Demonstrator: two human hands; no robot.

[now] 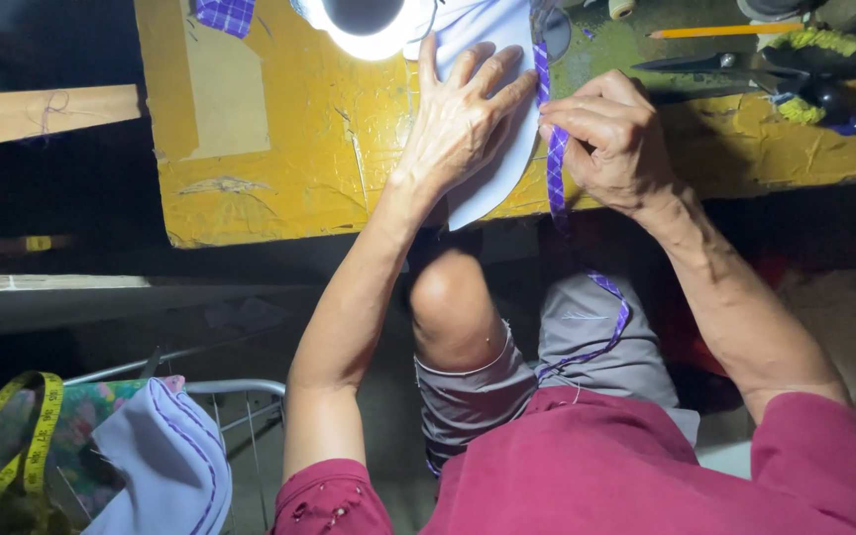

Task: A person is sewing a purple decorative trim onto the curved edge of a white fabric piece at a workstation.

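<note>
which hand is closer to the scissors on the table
Right. The right hand pinches the purple checked strip just below and left of the scissors. The left hand lies flat on the white fabric, farther left across the strip.

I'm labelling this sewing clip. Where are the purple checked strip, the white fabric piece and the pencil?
purple checked strip [557,168], head view, stretch just below the right hand's fingers.
white fabric piece [492,193], head view, lower curved part.
pencil [725,32], head view, middle of shaft.
</note>
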